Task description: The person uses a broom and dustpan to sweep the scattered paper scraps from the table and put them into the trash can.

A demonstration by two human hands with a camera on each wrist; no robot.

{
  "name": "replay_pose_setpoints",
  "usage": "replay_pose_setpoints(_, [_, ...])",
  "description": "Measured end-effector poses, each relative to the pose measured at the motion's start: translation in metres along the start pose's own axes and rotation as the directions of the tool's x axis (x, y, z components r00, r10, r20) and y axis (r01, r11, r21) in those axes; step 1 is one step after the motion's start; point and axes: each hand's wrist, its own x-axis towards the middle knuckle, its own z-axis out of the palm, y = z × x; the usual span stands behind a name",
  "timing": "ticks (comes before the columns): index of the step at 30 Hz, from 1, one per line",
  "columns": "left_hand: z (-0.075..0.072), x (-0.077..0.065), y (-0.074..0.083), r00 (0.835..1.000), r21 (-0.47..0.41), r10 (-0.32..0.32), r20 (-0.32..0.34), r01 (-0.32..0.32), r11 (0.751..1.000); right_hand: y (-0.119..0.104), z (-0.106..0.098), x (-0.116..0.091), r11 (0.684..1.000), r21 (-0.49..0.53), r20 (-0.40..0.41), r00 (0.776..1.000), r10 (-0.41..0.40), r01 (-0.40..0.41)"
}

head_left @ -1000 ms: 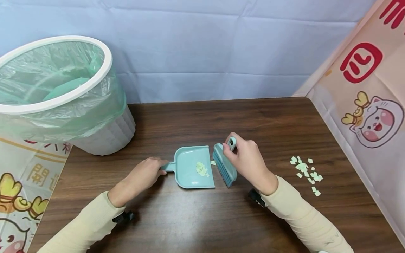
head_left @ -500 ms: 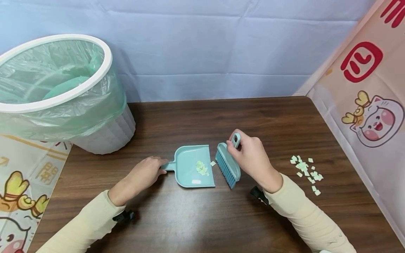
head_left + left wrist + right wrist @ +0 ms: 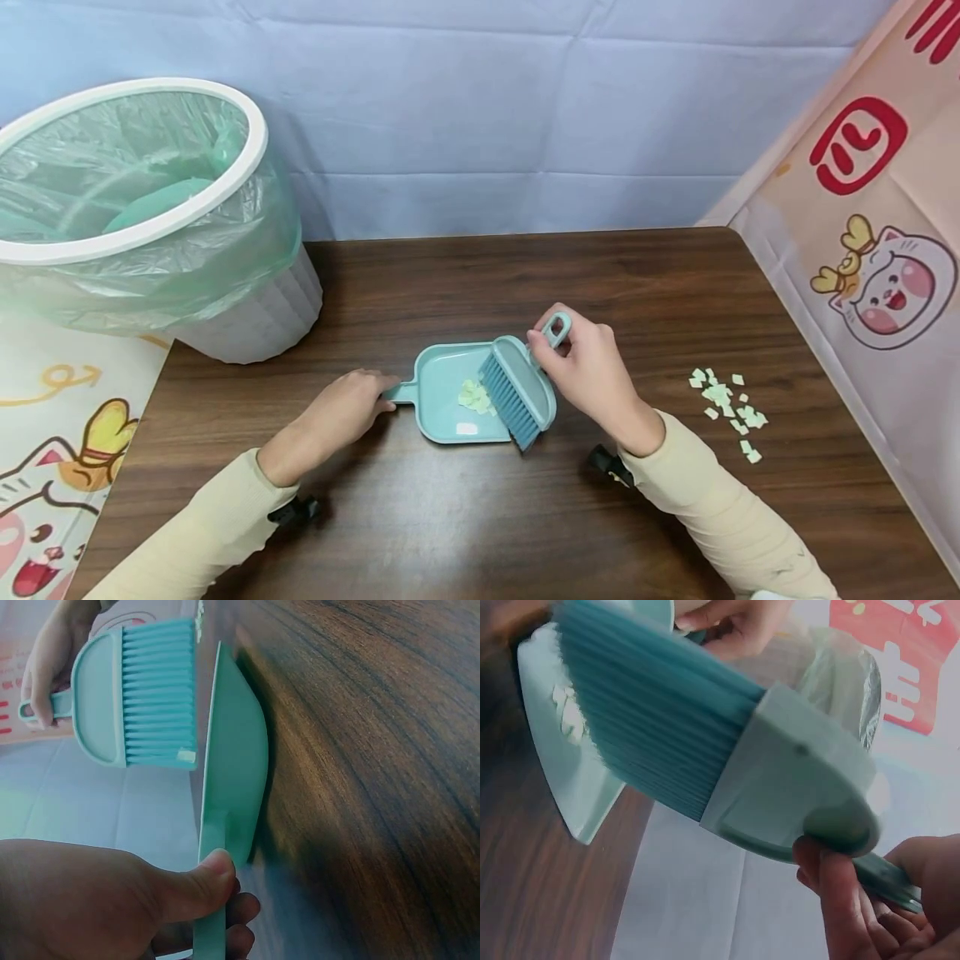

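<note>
My left hand [image 3: 347, 417] grips the handle of a light teal dustpan [image 3: 442, 417] that lies on the wooden table. In the left wrist view the thumb presses on top of the dustpan handle with fingers curled beneath. A small heap of pale green paper bits [image 3: 475, 397] sits in the pan. My right hand [image 3: 588, 367] holds a matching hand brush [image 3: 528, 375] by its looped handle. The bristles [image 3: 508, 400] overlap the pan's open front edge, just right of the heap. One pale bit [image 3: 186, 756] shows at the bristle tips in the left wrist view.
More paper bits [image 3: 726, 404] are scattered on the table [image 3: 480, 283] to the right. A white bin [image 3: 251, 317] lined with a translucent green bag stands at the back left. A pale blue cloth [image 3: 450, 125] hangs behind; printed sheets flank both sides.
The brush first drew slightly right, away from the pan, then came left over its front edge. The loose bit in front of the pan no longer shows in the head view. Left hand stays put.
</note>
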Motion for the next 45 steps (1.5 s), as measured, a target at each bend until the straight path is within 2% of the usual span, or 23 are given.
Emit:
replay_pose_setpoints(7, [-0.001,-0.001,0.002,1.0,-0.004,-0.014,0.007,0.014,1.0,0.011,0.0,0.005,0.999,0.011,0.013,0.999,0.048,-0.048])
replay_pose_setpoints(14, [-0.001,-0.001,0.004,1.0,-0.001,-0.008,0.004,0.008,1.0,0.023,0.002,0.007,0.996,-0.08,0.017,0.999,0.05,-0.048])
replay_pose_setpoints(18, [-0.001,-0.001,0.004,1.0,0.001,-0.014,0.007,0.014,1.0,0.022,0.002,0.008,0.989,-0.148,0.033,0.999,0.004,0.001])
replay_pose_setpoints(23, [0.0,0.0,0.001,1.0,0.003,-0.013,0.007,0.013,1.0,0.016,0.003,0.007,0.975,-0.187,0.102,0.989,-0.105,0.123])
replay_pose_setpoints(27, [0.002,0.0,0.0,1.0,-0.003,-0.017,0.007,0.017,1.0,0.016,0.005,0.007,0.982,-0.098,0.101,0.983,-0.154,0.164])
replay_pose_setpoints(30, [0.003,0.0,0.001,1.0,-0.007,-0.016,0.008,0.016,1.0,0.018,0.005,0.007,0.987,-0.012,0.08,0.984,-0.158,0.16])
replay_pose_setpoints(32, [0.003,0.0,0.001,1.0,-0.005,-0.016,0.009,0.016,1.0,0.019,0.004,0.008,0.988,-0.005,0.087,0.985,-0.151,0.152])
replay_pose_setpoints(38, [0.003,0.0,0.0,1.0,0.001,-0.014,0.01,0.014,1.0,0.019,0.003,0.009,0.977,-0.145,0.159,0.978,-0.133,0.157])
replay_pose_setpoints(45, [0.004,0.001,-0.001,1.0,0.007,-0.009,0.005,0.009,1.0,0.017,0.003,0.009,0.922,-0.247,0.22,0.944,-0.247,0.298])
